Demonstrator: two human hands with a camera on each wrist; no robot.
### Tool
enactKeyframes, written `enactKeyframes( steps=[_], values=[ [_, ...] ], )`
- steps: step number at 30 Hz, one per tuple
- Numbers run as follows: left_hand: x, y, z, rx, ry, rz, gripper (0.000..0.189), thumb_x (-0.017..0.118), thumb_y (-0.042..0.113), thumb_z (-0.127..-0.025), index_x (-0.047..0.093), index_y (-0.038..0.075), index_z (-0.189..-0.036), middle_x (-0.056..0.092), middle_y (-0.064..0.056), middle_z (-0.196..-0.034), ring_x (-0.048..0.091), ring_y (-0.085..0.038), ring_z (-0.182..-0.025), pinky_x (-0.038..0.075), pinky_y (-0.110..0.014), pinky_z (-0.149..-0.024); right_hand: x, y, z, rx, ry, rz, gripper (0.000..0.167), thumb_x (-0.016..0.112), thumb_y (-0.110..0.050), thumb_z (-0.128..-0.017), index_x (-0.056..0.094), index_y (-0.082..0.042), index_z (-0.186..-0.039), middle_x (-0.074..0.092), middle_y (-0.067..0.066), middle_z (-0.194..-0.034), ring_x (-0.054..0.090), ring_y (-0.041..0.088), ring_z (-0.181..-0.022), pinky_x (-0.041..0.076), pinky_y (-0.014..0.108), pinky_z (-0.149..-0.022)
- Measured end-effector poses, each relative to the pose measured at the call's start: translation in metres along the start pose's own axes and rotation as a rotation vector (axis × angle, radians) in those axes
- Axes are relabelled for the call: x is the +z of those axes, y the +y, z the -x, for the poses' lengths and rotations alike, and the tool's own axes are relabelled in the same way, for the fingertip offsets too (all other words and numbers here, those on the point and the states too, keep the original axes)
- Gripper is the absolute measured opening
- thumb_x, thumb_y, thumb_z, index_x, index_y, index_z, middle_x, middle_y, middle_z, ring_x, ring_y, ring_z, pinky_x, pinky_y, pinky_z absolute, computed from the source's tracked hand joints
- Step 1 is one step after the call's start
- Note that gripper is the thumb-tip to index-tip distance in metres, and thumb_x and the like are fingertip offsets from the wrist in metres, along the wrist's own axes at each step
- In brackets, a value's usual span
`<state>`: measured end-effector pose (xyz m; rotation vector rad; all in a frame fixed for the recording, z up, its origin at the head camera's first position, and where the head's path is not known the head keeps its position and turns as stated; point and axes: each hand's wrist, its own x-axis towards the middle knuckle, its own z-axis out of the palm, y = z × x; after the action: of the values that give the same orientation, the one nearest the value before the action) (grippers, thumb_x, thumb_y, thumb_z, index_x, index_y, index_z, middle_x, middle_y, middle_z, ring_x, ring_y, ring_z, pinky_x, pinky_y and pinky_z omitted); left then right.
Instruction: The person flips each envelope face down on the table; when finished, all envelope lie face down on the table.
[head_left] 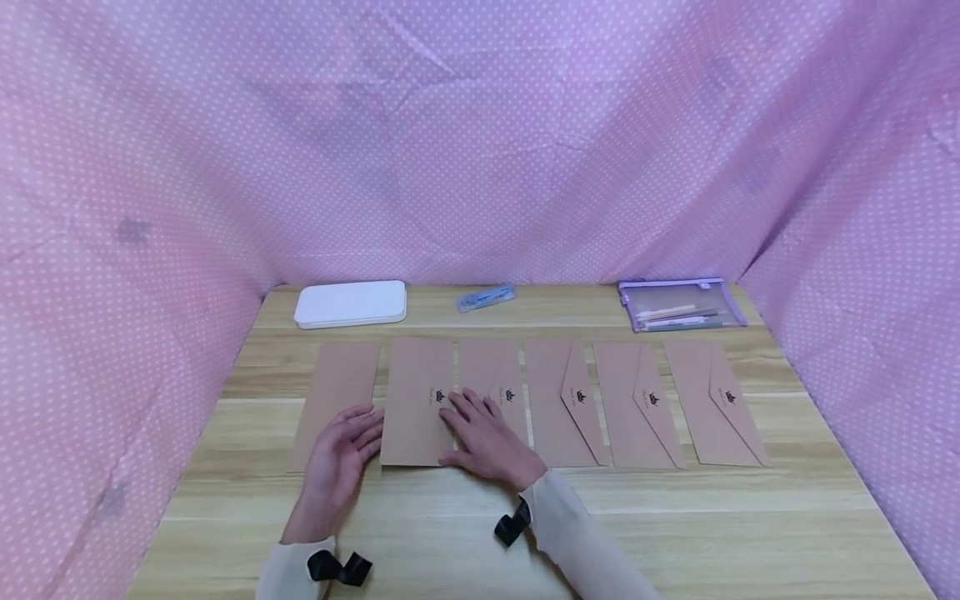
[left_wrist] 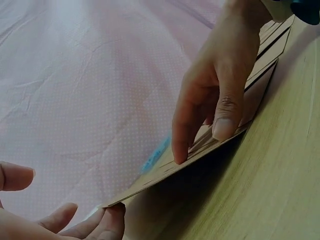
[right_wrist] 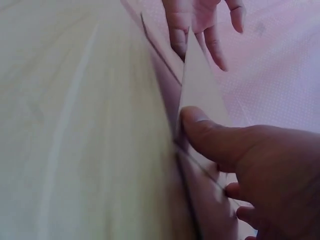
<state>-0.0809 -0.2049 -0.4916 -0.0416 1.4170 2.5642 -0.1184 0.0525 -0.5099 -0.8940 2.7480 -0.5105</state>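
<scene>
A brown paper envelope point(head_left: 415, 417), second from the left in a row, lies tilted under both hands, its left edge raised off the table in the right wrist view. My left hand point(head_left: 339, 457) has the fingertips under that raised edge, the thumb standing apart from the paper in the left wrist view. Over its right side, near the printed black crown point(head_left: 440, 396), my right hand point(head_left: 491, 440) rests with fingers extended. The right thumb point(right_wrist: 197, 122) lies along the near edge. Just left of it, a plain brown envelope point(head_left: 345, 375) lies partly behind the left hand.
Several more brown envelopes point(head_left: 551, 400) with pointed flaps and crown prints continue to the right. Along the back of the wooden table point(head_left: 712, 533) lie a white flat case point(head_left: 351, 303), a small blue item point(head_left: 487, 297) and a purple-edged zip pouch point(head_left: 678, 302) holding pens. Pink dotted cloth surrounds the table.
</scene>
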Motion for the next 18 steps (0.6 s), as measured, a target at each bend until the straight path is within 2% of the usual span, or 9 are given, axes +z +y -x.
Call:
enactKeyframes(
  steps=[4, 9, 12, 18],
  values=[
    [0.001, 0.001, 0.001, 0.016, -0.003, -0.008, 0.028, 0.024, 0.013, -0.108, 0.047, 0.012, -0.124, 0.073, 0.0, -0.118, 0.068, -0.013, -0.109, 0.054, -0.026, -0.091, -0.004, -0.005, -0.003, -0.011, 0.001, -0.041, 0.071, 0.059, -0.053, -0.095, 0.042, -0.014, -0.152, 0.027, 0.008, -0.167, 0.024, 0.028, -0.155, 0.024, 0.049, -0.126],
    [0.002, 0.002, 0.003, 0.047, -0.053, 0.039, 0.031, 0.02, 0.014, -0.108, 0.046, 0.011, -0.127, 0.073, -0.003, -0.121, 0.068, -0.016, -0.112, 0.055, -0.027, -0.092, -0.005, -0.012, -0.008, -0.01, 0.053, -0.151, 0.072, 0.062, -0.048, -0.095, 0.037, -0.015, -0.155, 0.026, 0.01, -0.166, 0.036, 0.028, -0.15, 0.035, 0.047, -0.121],
    [0.003, 0.004, 0.003, 0.05, -0.056, 0.045, 0.03, 0.02, 0.015, -0.109, 0.043, 0.01, -0.128, 0.073, -0.004, -0.121, 0.068, -0.017, -0.114, 0.056, -0.027, -0.093, -0.005, -0.016, -0.012, -0.012, 0.072, -0.199, 0.074, 0.063, -0.047, -0.095, 0.034, -0.015, -0.155, 0.027, 0.01, -0.166, 0.041, 0.029, -0.147, 0.039, 0.047, -0.118],
    [0.006, 0.007, 0.003, 0.082, -0.084, 0.07, 0.033, 0.018, 0.015, -0.109, 0.043, 0.01, -0.129, 0.072, -0.006, -0.123, 0.069, -0.018, -0.114, 0.056, -0.028, -0.095, -0.008, -0.022, -0.016, -0.013, 0.07, -0.283, 0.079, 0.059, -0.05, -0.097, 0.025, -0.014, -0.159, 0.025, 0.008, -0.166, 0.04, 0.026, -0.148, 0.039, 0.044, -0.119]
  ],
)
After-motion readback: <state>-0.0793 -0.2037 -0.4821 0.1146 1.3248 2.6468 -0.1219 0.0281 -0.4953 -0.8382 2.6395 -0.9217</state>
